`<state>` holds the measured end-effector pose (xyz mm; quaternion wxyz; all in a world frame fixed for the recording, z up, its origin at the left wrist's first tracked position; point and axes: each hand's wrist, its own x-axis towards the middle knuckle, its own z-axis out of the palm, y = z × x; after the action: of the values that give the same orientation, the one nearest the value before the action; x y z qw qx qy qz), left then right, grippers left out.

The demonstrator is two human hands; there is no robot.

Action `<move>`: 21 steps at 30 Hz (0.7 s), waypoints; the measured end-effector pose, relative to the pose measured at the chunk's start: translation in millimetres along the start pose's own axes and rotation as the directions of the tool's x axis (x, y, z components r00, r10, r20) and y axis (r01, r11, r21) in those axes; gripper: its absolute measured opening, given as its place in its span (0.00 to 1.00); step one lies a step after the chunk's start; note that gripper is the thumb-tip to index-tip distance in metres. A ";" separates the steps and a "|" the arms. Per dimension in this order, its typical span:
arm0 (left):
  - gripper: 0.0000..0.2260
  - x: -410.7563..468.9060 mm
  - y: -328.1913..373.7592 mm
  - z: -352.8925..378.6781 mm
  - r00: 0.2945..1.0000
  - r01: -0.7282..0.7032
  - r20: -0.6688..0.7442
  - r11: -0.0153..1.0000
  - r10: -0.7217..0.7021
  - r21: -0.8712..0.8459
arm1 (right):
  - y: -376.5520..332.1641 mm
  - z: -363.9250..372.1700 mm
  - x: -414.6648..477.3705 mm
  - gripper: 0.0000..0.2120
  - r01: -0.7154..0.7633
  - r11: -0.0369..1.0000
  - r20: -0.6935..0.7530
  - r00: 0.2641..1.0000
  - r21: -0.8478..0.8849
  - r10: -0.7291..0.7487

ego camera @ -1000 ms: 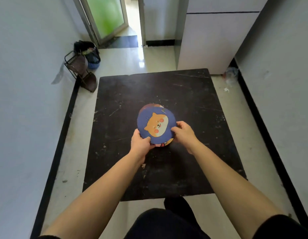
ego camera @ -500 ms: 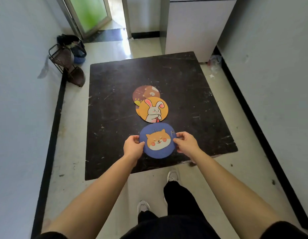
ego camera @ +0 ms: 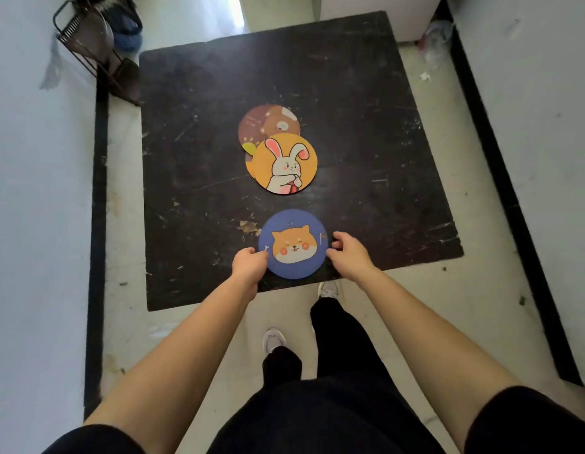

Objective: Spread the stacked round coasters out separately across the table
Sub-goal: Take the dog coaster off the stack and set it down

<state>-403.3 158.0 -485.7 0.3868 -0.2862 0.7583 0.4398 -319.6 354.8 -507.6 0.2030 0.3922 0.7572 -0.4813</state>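
A blue round coaster with a dog face (ego camera: 293, 244) lies flat on the black table (ego camera: 366, 132), close to its front edge. My left hand (ego camera: 249, 265) pinches the coaster's left rim, thumb on top. My right hand (ego camera: 348, 255) sits at the right rim with curled fingers, a thin dark gap showing between them and the coaster. Farther back, a yellow rabbit coaster (ego camera: 285, 163) tops a loose overlapping pile. A brown coaster (ego camera: 268, 124) and the edges of others stick out behind and to the left of it.
A dark wire rack (ego camera: 88, 50) and a blue bundle (ego camera: 127, 26) stand on the floor off the table's far left corner. White walls close in on both sides, and a white cabinet stands behind the table. My feet are at the front edge.
The blue dog coaster has come off the pile toward me and now lies near the front edge. The rabbit coaster is uncovered. My right fingers have eased off the rim.
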 end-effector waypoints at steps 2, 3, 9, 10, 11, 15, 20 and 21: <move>0.11 3.0 -1.7 0.4 0.999 -0.011 0.030 1.000 0.012 -0.025 | -5.9 2.7 2.2 0.31 0.014 0.999 0.017 1.000 -0.034 -0.014; 0.11 2.5 -1.8 1.2 0.998 -0.012 0.054 0.999 0.015 -0.038 | -7.8 4.5 3.0 0.32 0.015 0.998 0.038 0.999 -0.055 -0.013; 0.13 4.8 -9.0 1.6 0.988 -0.002 0.156 0.998 0.011 -0.057 | -1.7 7.6 -0.8 0.30 0.004 0.998 0.085 0.996 -0.063 0.001; 0.13 5.9 -11.0 1.3 0.988 -0.003 0.155 0.998 0.012 -0.061 | 0.9 8.0 -2.9 0.30 0.004 0.998 0.079 0.997 -0.059 0.000; 0.14 6.5 -12.9 1.3 0.987 0.000 0.158 0.998 0.010 -0.064 | 3.3 9.0 -5.2 0.30 0.007 0.998 0.073 0.997 -0.065 -0.003; 0.21 8.5 -21.8 2.3 0.980 0.002 0.200 0.997 0.013 -0.074 | 11.6 13.8 -12.5 0.30 0.049 0.990 0.049 0.998 -0.134 -0.042; 0.21 12.6 -23.7 0.5 0.982 -0.005 0.190 0.997 0.019 -0.074 | 12.0 14.0 -13.1 0.30 0.065 0.981 0.063 0.997 -0.181 -0.055; 0.20 14.8 -24.5 0.6 0.982 -0.020 0.188 0.998 0.031 -0.064 | 11.5 12.3 -12.5 0.30 0.067 0.979 0.067 0.996 -0.195 -0.055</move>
<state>-392.1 146.2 -509.2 0.4425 -0.2452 0.7078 0.4930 -303.7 341.5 -511.2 0.2490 0.3317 0.8062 -0.4220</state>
